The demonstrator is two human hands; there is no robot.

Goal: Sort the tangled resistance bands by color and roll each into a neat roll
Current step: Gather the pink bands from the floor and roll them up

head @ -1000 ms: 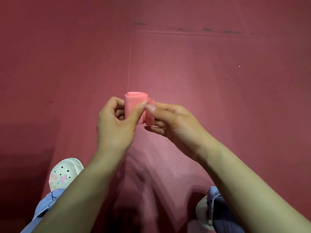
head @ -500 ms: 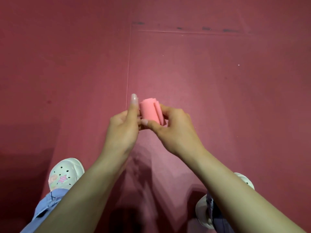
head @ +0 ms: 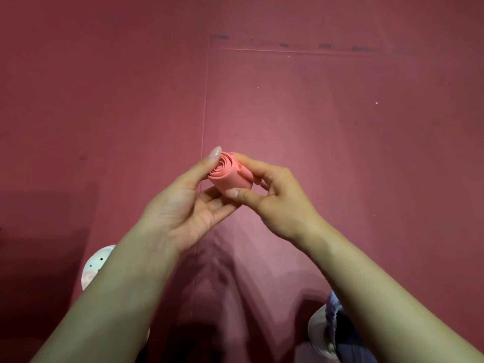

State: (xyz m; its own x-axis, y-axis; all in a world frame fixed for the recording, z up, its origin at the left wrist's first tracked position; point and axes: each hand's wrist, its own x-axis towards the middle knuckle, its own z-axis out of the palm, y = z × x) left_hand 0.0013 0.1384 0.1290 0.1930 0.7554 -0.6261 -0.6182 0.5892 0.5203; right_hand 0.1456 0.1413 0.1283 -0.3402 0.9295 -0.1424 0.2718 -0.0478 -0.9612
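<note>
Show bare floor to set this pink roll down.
Bare red floor right of the vertical seam, under the scuffed horizontal seam; also left of it. Crowded low: left shoe, right shoe, forearms. Right hand pinches the roll; left hand steadies it.

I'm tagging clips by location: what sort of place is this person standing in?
Likely a gym or exercise room, though only floor shows. Dark red matting with panel seams covers it, the person wears white clogs, and the right hand pinches a rolled pink resistance band that the left hand supports.
</note>
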